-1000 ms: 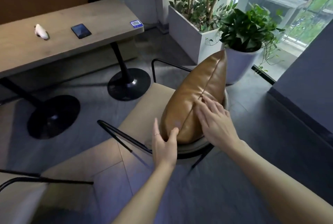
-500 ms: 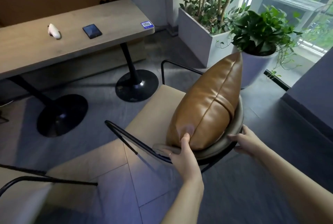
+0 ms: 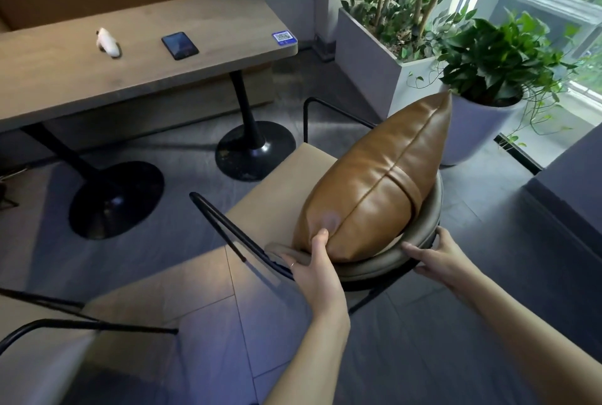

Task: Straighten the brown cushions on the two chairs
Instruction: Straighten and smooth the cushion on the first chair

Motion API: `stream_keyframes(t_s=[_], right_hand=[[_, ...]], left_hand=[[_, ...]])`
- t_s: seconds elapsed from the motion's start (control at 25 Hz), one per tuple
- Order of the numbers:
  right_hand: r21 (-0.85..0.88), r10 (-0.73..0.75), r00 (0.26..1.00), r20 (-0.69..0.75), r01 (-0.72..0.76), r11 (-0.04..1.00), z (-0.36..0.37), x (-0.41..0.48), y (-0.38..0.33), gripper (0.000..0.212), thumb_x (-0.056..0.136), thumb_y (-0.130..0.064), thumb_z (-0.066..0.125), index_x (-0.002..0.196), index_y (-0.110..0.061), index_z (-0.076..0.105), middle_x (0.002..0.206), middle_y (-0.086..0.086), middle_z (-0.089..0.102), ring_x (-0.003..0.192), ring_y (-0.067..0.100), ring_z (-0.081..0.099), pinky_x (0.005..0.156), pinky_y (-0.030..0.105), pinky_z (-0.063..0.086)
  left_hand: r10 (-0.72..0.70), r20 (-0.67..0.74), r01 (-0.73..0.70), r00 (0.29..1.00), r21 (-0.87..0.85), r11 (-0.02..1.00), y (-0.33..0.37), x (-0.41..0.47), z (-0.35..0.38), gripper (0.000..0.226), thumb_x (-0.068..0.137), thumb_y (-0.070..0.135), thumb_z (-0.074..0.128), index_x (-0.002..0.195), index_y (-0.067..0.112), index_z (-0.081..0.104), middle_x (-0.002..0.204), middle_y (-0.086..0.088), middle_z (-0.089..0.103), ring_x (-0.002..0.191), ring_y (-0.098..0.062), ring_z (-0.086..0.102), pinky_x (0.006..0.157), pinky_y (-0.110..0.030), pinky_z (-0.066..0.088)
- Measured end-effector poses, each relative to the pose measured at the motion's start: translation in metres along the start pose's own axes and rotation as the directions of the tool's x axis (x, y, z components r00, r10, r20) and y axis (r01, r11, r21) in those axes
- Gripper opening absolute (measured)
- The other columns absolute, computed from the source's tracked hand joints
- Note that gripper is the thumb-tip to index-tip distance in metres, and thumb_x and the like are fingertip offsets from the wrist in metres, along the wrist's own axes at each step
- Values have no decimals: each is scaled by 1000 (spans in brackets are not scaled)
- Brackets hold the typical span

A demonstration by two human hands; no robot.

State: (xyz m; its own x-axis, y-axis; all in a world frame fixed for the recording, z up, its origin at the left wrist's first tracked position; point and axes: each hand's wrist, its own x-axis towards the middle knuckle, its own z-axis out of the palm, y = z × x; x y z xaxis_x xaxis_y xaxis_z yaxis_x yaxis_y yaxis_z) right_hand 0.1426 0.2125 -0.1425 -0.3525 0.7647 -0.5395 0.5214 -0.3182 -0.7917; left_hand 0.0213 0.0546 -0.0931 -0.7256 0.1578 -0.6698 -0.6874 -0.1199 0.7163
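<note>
Brown cushion (image 3: 374, 183) stands on edge on the chair (image 3: 280, 183) seat, leaning against the curved padded backrest (image 3: 391, 261), seam facing up, far corner pointing toward 1 o'clock. Sits slightly right of frame centre.

Left hand (image 3: 312, 269) at the cushion's near corner, about 6 o'clock of it: thumb pressed into the leather, denting it, fingers curled under around the backrest's left end. Closed grip, touching both cushion and backrest. Ring visible on one finger.

Right hand (image 3: 436, 258) at 5 o'clock of the cushion, wrapped around the backrest rim from outside, thumb on top of the pad, fingers partly hidden behind the frame. Not touching the cushion.

Second chair (image 3: 39, 349) at 8 o'clock of frame, only a black arm rail and part of the seat in view; can't tell whether it has a cushion.

Table (image 3: 136, 56) at 10 o'clock carries a phone (image 3: 179, 45), a small white object (image 3: 107, 43) and a blue QR sticker (image 3: 284, 37) at its corner. Potted plant (image 3: 492, 69) at 2 o'clock, just behind the cushion's far corner; rectangular planter (image 3: 368, 59) beside it.
</note>
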Motion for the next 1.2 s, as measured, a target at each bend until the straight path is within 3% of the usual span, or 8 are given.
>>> stream_keyframes(t_s=[0.2,0.48,0.64,0.72,0.8,0.96,1.08,1.2], right_hand=[[49,-36,999,30,35,998,38,20,-9,53,83,-22,83,123,-23,48,116,12,69,95,30,71,76,41,61],[95,-48,997,63,41,995,110,42,-38,68,76,-29,88,129,-17,48,116,1,68,100,21,71,64,32,61],[78,17,998,56,-21,997,108,50,-49,40,81,-24,84,111,-7,63,99,7,72,79,18,70,57,23,60],[83,49,997,59,-54,995,102,51,-50,34,84,-24,81,106,-3,65,94,11,71,77,20,67,67,27,63],[76,77,995,69,-82,994,105,56,-54,36,84,-26,81,107,-3,66,99,14,72,82,23,68,86,40,62],[47,62,998,15,-63,997,132,62,-67,49,77,-35,86,110,-5,64,102,11,73,82,22,71,88,47,61],[81,28,999,24,-30,996,162,61,-78,69,73,-40,88,124,-12,50,113,4,67,96,22,71,84,46,63],[46,5,1000,16,-6,999,194,74,-82,121,48,-71,90,144,-27,30,133,-4,61,114,21,66,92,49,59]], left_hand=[[-6,-22,6,1000,18,1000,37,43,-3,85,80,39,76,152,14,39,140,-2,59,125,-22,56,112,-38,40],[24,6,-24,1000,65,998,102,115,-17,98,65,55,76,150,20,44,141,-2,59,123,-24,57,112,-44,41],[1,49,-6,999,88,996,104,130,-11,98,63,58,73,149,20,45,138,-2,61,121,-25,58,111,-45,42],[21,76,-28,997,93,995,95,124,-4,89,71,52,72,149,18,45,137,-2,62,122,-23,58,111,-44,42],[33,76,-40,997,96,995,97,128,1,83,74,48,72,147,16,48,135,-2,63,120,-23,58,111,-42,43],[88,112,-101,990,121,987,122,151,-1,102,54,58,71,147,19,50,135,-1,64,121,-23,59,111,-44,43],[121,82,-130,989,114,985,144,174,-7,88,63,53,73,142,20,55,131,-2,66,116,-23,61,109,-43,45],[130,50,-134,990,84,987,170,202,-11,69,75,45,73,138,22,58,126,-2,67,111,-23,63,108,-45,46]])
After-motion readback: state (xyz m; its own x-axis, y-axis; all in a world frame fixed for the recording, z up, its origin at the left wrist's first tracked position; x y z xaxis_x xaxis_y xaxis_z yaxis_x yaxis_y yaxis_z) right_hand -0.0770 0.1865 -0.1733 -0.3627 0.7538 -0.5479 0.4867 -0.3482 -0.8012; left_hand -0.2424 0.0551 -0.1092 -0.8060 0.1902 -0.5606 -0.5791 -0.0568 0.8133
